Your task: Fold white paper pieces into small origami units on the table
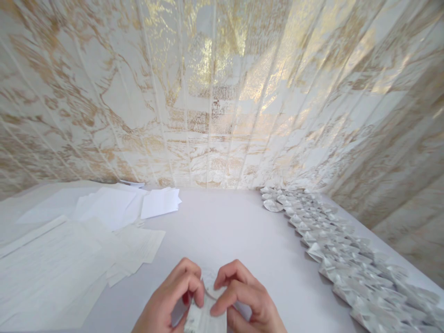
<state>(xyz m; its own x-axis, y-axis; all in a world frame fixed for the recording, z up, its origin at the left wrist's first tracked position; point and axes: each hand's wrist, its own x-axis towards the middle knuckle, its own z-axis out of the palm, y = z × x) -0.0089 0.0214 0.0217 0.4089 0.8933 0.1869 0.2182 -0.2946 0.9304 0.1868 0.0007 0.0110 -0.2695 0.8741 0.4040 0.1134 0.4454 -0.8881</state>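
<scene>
A small piece of folded, printed paper [204, 317] is between my hands at the bottom middle, just above the white table. My left hand [176, 296] pinches its left side with bent fingers. On the other side, my right hand [246, 296] has thumb and fingers curled on the paper's right part. A curved, raised flap shows between the fingertips of both hands. The lower end of the paper runs out of the picture, and the thumbs are partly hidden.
Loose printed sheets [52, 273] spread over the left of the table, with blank white papers [107, 206] behind them. Rows of folded paper pieces [347, 259] line the right edge. A gold-patterned curtain [215, 106] hangs behind the table [222, 226].
</scene>
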